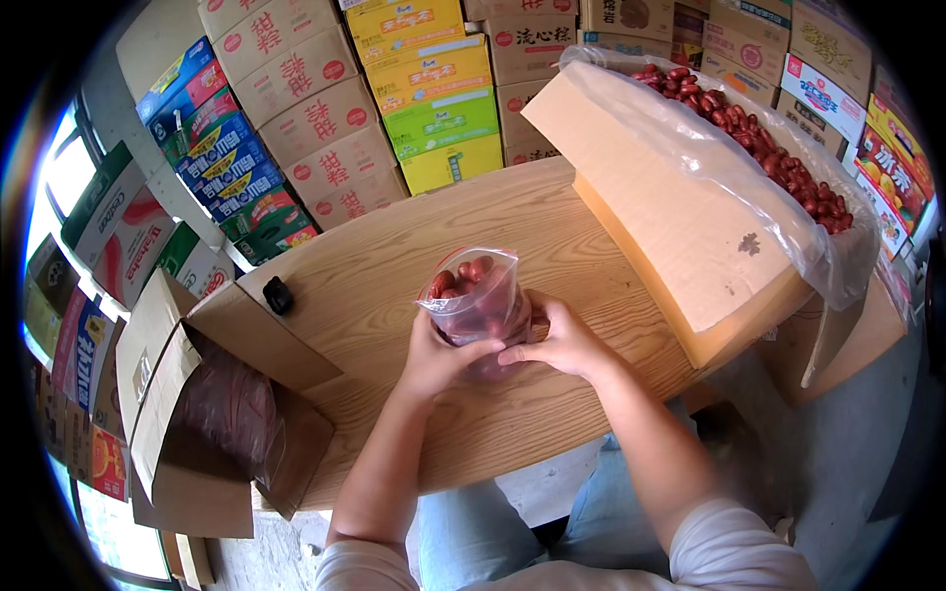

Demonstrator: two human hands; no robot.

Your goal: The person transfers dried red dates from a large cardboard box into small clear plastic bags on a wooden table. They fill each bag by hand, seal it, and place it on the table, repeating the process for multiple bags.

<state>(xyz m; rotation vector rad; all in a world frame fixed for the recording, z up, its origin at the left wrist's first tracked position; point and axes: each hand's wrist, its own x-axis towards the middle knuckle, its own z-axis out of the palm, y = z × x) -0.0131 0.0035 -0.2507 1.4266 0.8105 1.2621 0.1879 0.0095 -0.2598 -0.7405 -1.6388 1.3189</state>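
Between my two hands stands a clear zip-lock plastic bag (480,310), its mouth gaping and a red strip along the rim. Dried red dates (473,275) fill it up to near the opening. My left hand (441,358) wraps the bag's left side, and my right hand (558,336) grips its right side; the thumbs almost meet at the front. The bag is above the wooden table (355,273); whether its base rests on the wood is hidden by my hands.
At the right, a large cardboard box (658,199) lined with clear plastic holds many loose red dates (761,148). An open carton (192,473) with flat plastic bags (229,406) sits left. A small black object (278,295) lies near the table's left edge. Stacked cartons (318,111) line the back.
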